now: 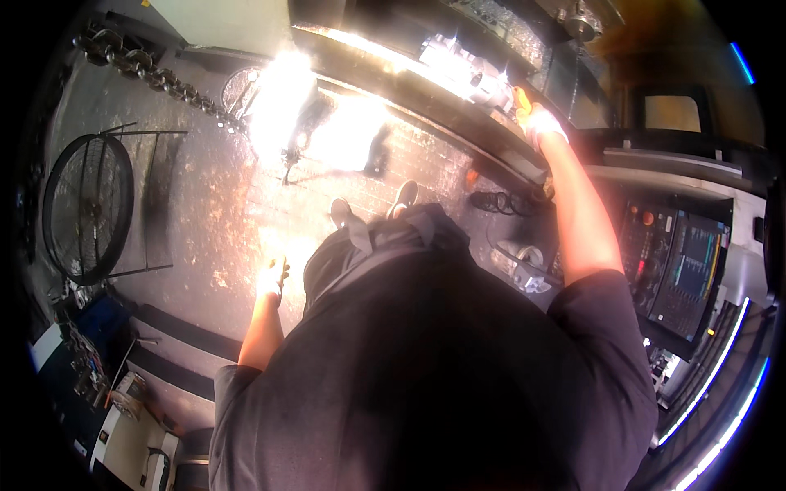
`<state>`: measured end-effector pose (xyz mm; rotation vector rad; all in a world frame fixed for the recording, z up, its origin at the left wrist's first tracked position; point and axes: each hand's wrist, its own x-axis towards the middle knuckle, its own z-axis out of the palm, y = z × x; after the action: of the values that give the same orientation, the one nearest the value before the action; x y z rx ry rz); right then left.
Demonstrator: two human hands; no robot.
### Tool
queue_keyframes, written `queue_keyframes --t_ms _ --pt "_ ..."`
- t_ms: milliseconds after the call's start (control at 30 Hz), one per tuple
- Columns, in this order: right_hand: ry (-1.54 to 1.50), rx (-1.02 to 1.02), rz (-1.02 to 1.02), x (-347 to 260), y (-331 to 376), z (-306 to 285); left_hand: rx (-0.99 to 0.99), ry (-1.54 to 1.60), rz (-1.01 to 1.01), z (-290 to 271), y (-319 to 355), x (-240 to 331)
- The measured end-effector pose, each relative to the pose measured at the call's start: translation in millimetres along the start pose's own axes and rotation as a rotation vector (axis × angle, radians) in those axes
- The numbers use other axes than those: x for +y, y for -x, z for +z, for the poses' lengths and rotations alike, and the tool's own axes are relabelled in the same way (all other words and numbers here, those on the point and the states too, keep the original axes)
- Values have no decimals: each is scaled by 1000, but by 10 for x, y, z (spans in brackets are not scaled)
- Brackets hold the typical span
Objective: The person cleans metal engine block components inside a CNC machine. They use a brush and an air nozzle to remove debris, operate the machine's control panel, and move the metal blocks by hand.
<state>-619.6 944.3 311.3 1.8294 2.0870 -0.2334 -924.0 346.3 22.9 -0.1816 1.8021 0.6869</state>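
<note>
My right arm stretches far forward and to the right. At its end my right hand (540,124), washed out by glare, is at a shiny metal workpiece (490,86) inside a machine. An orange-yellow patch (521,101) shows at its fingertips; the fingers look closed around something too bright to make out. My left hand (273,277) hangs low beside my body, its loosely bent fingers in shadow and apart, with nothing plainly held. A long metal ledge (458,123) of the machine runs below the workpiece.
A control panel with a lit screen (692,266) stands at the right. A coiled black hose (495,202) hangs near the machine. At the left are a spoked wheel (88,209) and a heavy chain (155,78). Tools (86,360) lie at the lower left. Strong glare hides part of the floor.
</note>
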Motion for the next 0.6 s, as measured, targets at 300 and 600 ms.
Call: queue_keyframes --t_ms 300,600 --pt "-241 -150 1 -515 -30 -371 77 67 -2 45 114 -96" --pt "-363 11 -381 338 -1133 850 107 -29 -40 404 287 26"
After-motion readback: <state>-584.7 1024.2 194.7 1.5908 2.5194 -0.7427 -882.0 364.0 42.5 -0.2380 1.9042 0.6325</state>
